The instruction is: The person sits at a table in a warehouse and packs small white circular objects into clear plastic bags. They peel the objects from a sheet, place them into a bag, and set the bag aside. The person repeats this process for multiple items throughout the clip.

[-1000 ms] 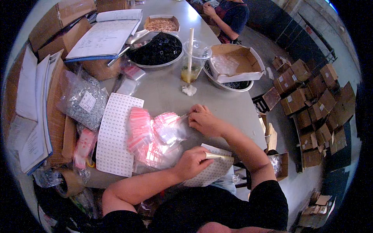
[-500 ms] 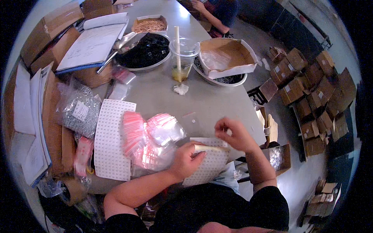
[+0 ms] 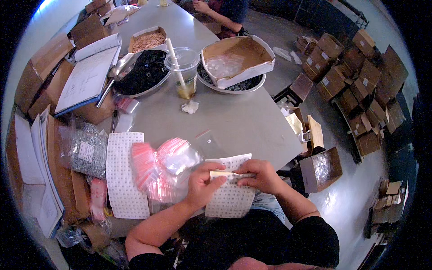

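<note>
My left hand (image 3: pixel 202 182) grips a white sheet of small printed labels (image 3: pixel 229 200), thumb in front and fingers behind. The sheet is bent over at the height of my fingers, and more white label paper shows beyond them. At the right end of this bend, the fingers of my right hand (image 3: pixel 261 175) pinch the paper; whether a single label is between them cannot be made out. Left of my left hand lie fanned stacks of clear zip bags with red-striped tops (image 3: pixel 157 168). A single clear bag (image 3: pixel 208 141) with a small round mark lies beyond my hands.
Another label sheet (image 3: pixel 126 175) lies left of the bags, near a bag of metal parts (image 3: pixel 87 146). Farther back stand a lidded plastic cup (image 3: pixel 183 74), a bowl of black pieces (image 3: pixel 144 74) and an open carton (image 3: pixel 252 54). A person (image 3: pixel 225 18) sits beyond.
My right hand has come down and left from above the table to the sheet in my left hand. The head view has shifted, so the table things appear farther left.
</note>
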